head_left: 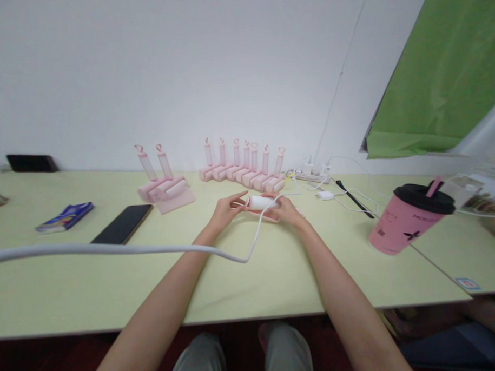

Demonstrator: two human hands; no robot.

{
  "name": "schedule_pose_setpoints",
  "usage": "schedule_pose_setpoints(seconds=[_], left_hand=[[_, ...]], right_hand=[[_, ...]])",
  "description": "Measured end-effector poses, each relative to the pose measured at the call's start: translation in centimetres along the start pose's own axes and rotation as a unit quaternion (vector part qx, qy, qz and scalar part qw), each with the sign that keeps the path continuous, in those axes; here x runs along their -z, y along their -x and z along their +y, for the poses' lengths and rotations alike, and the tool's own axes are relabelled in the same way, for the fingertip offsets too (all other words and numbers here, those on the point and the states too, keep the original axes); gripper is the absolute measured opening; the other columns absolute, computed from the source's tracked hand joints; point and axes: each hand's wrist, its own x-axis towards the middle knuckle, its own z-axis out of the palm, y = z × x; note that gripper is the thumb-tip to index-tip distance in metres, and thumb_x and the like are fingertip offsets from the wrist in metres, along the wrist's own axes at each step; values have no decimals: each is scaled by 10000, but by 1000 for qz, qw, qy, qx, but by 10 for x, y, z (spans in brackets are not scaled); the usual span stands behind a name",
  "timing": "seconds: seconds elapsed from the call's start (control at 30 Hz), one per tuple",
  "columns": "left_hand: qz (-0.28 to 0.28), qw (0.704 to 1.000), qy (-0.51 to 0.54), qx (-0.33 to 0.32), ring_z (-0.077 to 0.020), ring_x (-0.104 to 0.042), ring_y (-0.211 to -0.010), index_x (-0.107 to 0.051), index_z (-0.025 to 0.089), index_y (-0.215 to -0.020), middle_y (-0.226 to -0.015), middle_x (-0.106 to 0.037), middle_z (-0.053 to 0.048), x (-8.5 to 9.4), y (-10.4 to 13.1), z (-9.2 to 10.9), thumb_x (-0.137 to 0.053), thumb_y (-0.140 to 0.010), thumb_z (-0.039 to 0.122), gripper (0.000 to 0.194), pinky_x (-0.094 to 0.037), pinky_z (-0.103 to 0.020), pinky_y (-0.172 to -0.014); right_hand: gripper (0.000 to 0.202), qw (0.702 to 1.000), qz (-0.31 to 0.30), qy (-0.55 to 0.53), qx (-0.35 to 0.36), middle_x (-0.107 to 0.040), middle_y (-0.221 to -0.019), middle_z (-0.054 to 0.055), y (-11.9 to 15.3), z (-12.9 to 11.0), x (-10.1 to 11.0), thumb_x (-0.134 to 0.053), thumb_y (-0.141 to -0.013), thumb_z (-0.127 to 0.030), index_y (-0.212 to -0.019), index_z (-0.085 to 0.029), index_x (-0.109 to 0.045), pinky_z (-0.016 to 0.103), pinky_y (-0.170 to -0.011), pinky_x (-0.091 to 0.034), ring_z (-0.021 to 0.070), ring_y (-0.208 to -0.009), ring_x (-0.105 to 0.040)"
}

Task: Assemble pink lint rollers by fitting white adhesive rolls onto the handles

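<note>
Between my two hands, just above the table, lies a white lint roller roll (259,202) with pink at its end. The fingers of my left hand (225,210) close on its left end, thumb and forefinger nearest it. My right hand (288,210) grips the right end, and a white cable (251,245) passes in front of it and hides part of the fingers. A flat pink piece (266,215) shows just beneath the roll. Behind my hands stands a row of several pink lint rollers (248,177) with upright, clear handles.
Two more pink rollers (166,187) stand on a pink sheet (176,202) at left, near a black phone (122,224) and a blue packet (65,217). On the right are a pink cup (404,223), a black strap (355,199) and a power strip (312,177) with chargers.
</note>
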Motion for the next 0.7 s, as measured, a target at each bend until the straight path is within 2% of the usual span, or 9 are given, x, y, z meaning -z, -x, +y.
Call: schedule_pose_setpoints(seconds=[0.13,0.4,0.57,0.7], left_hand=[[-24,999,-25,-10,-156,-634,-782,-497,184,-1252,-926,-664,-48,3,1,2,-601,-723,338,561,-493,-286,-735],[-128,991,-48,11,-122,-601,-702,-464,201,-1281,-882,-649,-41,3,4,-3,-606,-705,326,606,-478,-260,-686],[-122,989,-77,17,-140,-602,-678,-566,153,-1170,-819,-662,-53,3,1,-7,-637,-664,361,552,-485,-263,-667],[-114,990,-89,4,-158,-614,-701,-568,143,-1165,-818,-673,-61,3,2,-9,-622,-686,383,539,-485,-273,-679]], right_hand=[[484,1000,-7,24,-5,-628,-1113,45,1,-3,2,-664,-635,-224,-1114,-187,-607,345,-887,-421,214,-1009,-566],[465,994,-36,107,6,-652,-1059,43,6,0,0,-635,-644,-156,-1107,-195,-623,356,-903,-405,208,-994,-568],[466,991,-51,125,9,-658,-1033,28,5,2,-1,-631,-645,-152,-1107,-212,-624,346,-887,-408,203,-967,-570],[478,992,-41,121,17,-633,-1078,43,4,5,-6,-648,-642,-185,-1117,-205,-612,365,-918,-389,213,-1011,-548]])
